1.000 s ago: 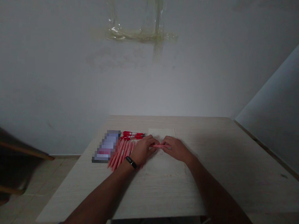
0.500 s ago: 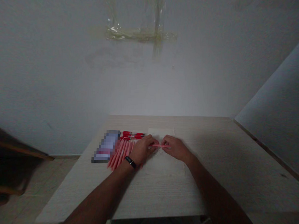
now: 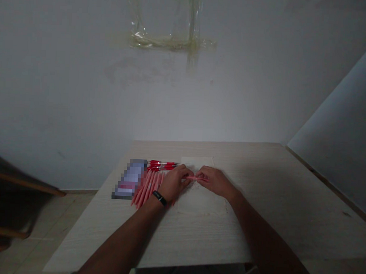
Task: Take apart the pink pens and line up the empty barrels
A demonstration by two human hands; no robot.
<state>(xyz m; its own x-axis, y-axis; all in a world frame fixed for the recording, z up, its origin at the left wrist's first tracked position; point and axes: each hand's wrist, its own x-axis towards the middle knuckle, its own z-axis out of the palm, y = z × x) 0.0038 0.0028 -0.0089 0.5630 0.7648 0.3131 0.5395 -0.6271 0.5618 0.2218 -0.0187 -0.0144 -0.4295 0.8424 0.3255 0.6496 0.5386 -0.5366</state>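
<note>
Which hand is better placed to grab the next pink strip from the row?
Left, probably: the left hand sits right against the row of pink strips. The right hand is farther away, on the opposite side, and both hands are pinching the small pink piece.

Two hands (image 3: 175, 184) (image 3: 215, 182) pinch one pink stick (image 3: 195, 178) between them, and one black wristband (image 3: 159, 198) shows. Left of centre lie one sheet of paper (image 3: 202, 204), one pixelated flat object (image 3: 130, 179), a row of pink sticks (image 3: 148, 187), too tightly packed to count, and at least two red pens (image 3: 162, 165).
</note>
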